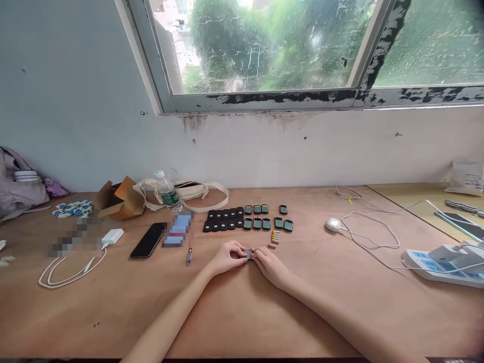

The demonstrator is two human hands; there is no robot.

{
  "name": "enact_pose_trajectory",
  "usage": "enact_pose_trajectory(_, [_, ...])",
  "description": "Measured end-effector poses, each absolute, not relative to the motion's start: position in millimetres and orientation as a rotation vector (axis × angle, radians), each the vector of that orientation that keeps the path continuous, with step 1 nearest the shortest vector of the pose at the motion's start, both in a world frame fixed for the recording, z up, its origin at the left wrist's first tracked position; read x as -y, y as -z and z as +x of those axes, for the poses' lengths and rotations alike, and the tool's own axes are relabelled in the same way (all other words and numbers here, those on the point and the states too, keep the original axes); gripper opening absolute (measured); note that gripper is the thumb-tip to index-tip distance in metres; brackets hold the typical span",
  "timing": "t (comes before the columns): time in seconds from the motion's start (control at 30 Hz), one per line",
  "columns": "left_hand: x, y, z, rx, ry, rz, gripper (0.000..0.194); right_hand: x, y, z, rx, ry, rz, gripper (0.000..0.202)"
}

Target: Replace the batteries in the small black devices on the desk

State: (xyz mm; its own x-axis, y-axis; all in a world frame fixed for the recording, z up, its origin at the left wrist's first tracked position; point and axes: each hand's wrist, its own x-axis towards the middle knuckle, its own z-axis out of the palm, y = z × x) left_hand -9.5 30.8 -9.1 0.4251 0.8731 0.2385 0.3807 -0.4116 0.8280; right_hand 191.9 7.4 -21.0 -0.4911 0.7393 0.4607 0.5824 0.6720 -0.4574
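Between my two hands is a small dark module with a grey-green screen [248,254]. My left hand [228,256] pinches its left side with thumb and fingers. The fingers of my right hand [269,264] are closed at its right edge. Beyond them lie two rows of similar screen modules [257,223], with a few set apart on the right. Left of these sit two rows of black oval-ended covers [224,220]. Several small yellow-and-silver batteries [276,236] lie just past my right hand.
A pen [189,256], a black phone [148,240] and a blue paper slip [177,230] lie to the left. Behind them stand a water bottle [168,192] and an open cardboard box [120,199]. On the right are a white mouse [333,225], its cable and a power strip [438,267].
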Motion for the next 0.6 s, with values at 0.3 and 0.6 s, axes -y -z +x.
enact_pose_trajectory(0.3, [-29.9, 1.6, -9.2, -1.081, -0.844, 1.918, 0.009, -8.4, 20.4, 199.5, 2.219, -0.475, -0.999, 0.024])
enact_pose_trajectory(0.6, [-27.4, 5.4, -10.4, -1.093, -0.858, 1.956, 0.006, -10.1, 19.2, 200.7, 2.156, -0.560, -0.999, 0.026])
